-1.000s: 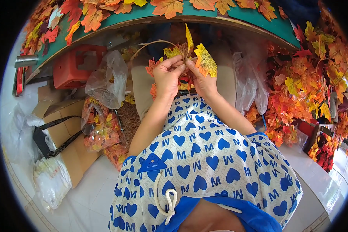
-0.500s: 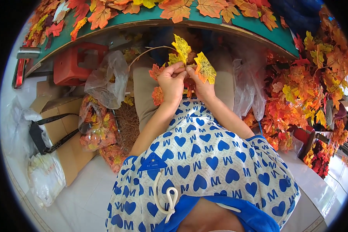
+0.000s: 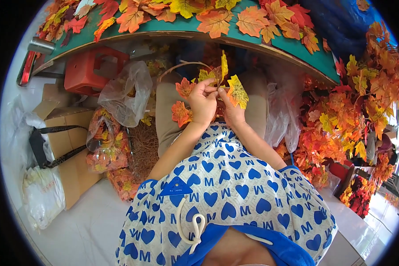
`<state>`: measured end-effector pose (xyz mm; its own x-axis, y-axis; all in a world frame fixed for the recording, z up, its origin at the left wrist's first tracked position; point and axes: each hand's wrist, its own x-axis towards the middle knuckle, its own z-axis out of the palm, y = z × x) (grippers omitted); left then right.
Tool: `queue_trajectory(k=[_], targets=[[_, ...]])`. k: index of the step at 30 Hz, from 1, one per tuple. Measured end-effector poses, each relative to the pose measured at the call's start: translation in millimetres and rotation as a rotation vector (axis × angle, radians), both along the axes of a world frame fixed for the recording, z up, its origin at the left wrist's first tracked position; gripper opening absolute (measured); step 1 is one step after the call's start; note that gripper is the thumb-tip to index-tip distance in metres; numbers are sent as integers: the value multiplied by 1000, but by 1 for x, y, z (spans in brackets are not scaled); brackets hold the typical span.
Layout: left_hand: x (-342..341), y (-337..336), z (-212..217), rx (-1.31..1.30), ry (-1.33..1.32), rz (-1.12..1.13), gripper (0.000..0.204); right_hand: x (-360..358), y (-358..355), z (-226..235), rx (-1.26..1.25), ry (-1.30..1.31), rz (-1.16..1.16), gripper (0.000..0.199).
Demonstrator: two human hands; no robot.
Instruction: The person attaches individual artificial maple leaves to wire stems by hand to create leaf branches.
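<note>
Between my knees, both hands meet at a branch of artificial maple leaves. My left hand [image 3: 203, 105] is closed round it, thumb and fingers pinching near the join. A brown stem [image 3: 181, 64] arcs out to the left above that hand. Orange leaves [image 3: 181, 113] hang beside its wrist, and a yellow leaf [image 3: 224, 65] stands edge-on above the fingertips. My right hand [image 3: 232, 111] is closed too, pinching at the base of a speckled yellow leaf [image 3: 238, 91] whose blade spreads to the right. The exact joint is hidden by the fingertips.
A green-topped table [image 3: 186, 27] strewn with leaves curves ahead. A red stool [image 3: 89, 73], plastic bags [image 3: 127, 91] and a cardboard box [image 3: 71, 146] stand at left. Masses of orange leaf branches [image 3: 341, 128] fill the right. A patterned apron [image 3: 230, 190] covers my lap.
The upper yellow leaf has turned from face-on to edge-on. In the picture, both hands sit slightly lower, as do the table and stool. The pinch of both hands continues.
</note>
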<state>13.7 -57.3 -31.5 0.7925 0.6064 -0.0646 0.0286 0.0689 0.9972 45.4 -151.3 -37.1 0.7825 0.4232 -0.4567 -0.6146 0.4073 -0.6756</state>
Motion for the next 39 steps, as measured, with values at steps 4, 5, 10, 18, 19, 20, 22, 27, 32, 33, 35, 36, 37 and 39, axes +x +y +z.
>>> queue_trajectory(k=[4,5,10,18,19,20,22,27,32,33,35,36,37,39], targets=[[-6,4,-11,193,32,16,33,2,0,-6,-23,-19,84,19],[-6,5,-15,192,32,25,33,5,-2,-7,-24,-21,93,19],[2,9,2,88,-7,-44,28,16,-4,-12,68,84,51,19],[-1,11,-7,96,-24,-21,26,11,3,4,64,79,22,14],[-1,10,-8,91,-27,-3,26,9,3,4,62,79,25,14],[-2,10,-9,86,-31,16,27,8,3,5,44,70,44,15],[-4,8,-7,131,-45,31,28,5,3,3,27,58,61,16],[-10,7,-13,305,-47,63,31,12,-5,-28,-281,-336,231,24],[-12,23,3,230,-138,-115,36,11,-17,6,-575,-945,234,31],[-16,33,8,403,-124,-164,38,10,-16,5,-569,-941,229,31],[-10,45,22,-284,-190,-176,44,8,-21,2,-953,-1407,223,32],[-12,56,35,-474,-244,-231,43,9,-23,3,-1145,-1641,217,32],[-13,67,44,-666,-299,-291,42,13,-27,-2,-1146,-1637,211,32],[-13,74,55,-675,-266,-315,31,22,-36,-17,-412,-937,461,31]])
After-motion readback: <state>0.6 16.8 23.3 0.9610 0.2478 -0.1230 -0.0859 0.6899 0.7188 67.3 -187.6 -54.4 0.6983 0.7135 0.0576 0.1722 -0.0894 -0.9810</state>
